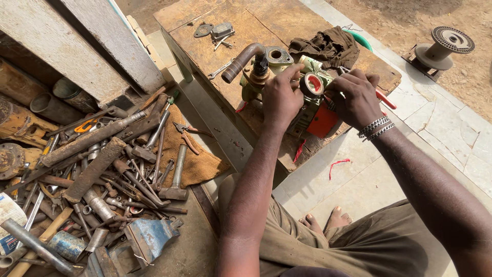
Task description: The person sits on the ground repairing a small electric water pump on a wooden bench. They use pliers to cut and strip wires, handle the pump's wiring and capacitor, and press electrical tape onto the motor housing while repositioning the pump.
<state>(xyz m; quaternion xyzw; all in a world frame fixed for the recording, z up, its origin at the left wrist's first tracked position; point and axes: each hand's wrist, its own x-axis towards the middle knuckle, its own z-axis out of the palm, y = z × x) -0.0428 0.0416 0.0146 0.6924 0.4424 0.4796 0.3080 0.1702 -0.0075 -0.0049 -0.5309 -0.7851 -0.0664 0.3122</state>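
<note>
A small green and orange water pump with a rusty bent pipe stands on a low wooden table. My left hand rests on the pump's top, with a roll of red tape looped by its fingers. My right hand, with metal bracelets on the wrist, is closed around a red-handled tool at the pump's right side; what its tip touches is hidden.
A heap of rusty spanners, pipes and hammers lies at left, with pliers on a burlap cloth. A brown rag lies on the table's far end. A wire spool sits at top right. My bare feet rest below.
</note>
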